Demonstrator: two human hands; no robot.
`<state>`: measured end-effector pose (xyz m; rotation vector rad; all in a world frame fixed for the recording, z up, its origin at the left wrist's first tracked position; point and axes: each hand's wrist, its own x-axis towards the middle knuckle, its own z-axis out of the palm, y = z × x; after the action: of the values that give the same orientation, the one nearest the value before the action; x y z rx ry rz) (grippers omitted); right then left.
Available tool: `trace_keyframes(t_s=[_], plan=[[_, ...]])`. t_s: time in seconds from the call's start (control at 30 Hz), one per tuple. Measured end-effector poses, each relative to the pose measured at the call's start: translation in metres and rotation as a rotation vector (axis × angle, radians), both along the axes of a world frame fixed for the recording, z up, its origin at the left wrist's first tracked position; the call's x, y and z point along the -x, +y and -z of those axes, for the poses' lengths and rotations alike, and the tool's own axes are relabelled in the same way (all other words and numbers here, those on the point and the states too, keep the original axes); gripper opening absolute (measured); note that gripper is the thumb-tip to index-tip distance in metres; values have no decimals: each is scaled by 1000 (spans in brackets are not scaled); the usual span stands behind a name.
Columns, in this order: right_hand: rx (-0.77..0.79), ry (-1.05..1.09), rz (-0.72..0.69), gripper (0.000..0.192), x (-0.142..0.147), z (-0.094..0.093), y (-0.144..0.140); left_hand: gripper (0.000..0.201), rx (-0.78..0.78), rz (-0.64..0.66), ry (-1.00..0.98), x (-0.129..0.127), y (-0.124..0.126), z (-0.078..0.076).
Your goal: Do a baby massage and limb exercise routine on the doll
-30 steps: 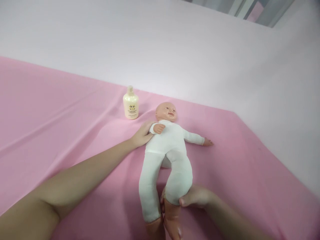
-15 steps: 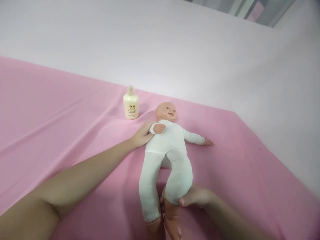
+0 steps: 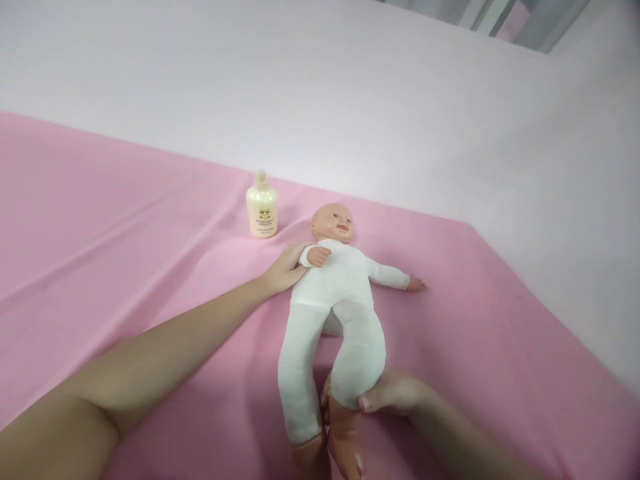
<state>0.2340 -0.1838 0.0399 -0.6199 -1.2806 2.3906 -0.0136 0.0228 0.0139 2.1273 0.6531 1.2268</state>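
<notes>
White fabric covers the body, arms and legs of a soft baby doll with a plastic head, hands and feet (image 3: 340,300), which is laid face up on a pink cloth sheet (image 3: 125,233). The doll's head is pointed away from the camera and its feet toward it. One doll arm is stretched out flat on the sheet on the person's right; the other is bent across the chest.

The doll's lower leg on the person's right is gripped just above the plastic foot by the right hand (image 3: 393,393); the fingers are curled round from beneath and the thumb is pressed against the side of the white fabric. That leg is raised slightly off the sheet, bent at the knee. The other leg is laid straight beside it.

The left hand (image 3: 286,269) is placed against the doll's shoulder on the person's left, beneath the bent arm; the fingers are held loosely flat and nothing is clasped.

A cream plastic bottle with a printed label (image 3: 261,207) is stood upright just beside the doll's head, on the person's left. Beyond the doll's head, the sheet is bordered by a pale wall (image 3: 350,100).
</notes>
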Motion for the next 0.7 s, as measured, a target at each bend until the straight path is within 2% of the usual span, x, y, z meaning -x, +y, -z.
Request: trace_keyframes(t_s=[0.17,0.7], plan=[[16,-47,4,61,-2,1,0,40,-4,7,-2,0,-1,-2],[21,21,13,49,-1,0,1,40,-5,16,-12,-1,-1,-4]])
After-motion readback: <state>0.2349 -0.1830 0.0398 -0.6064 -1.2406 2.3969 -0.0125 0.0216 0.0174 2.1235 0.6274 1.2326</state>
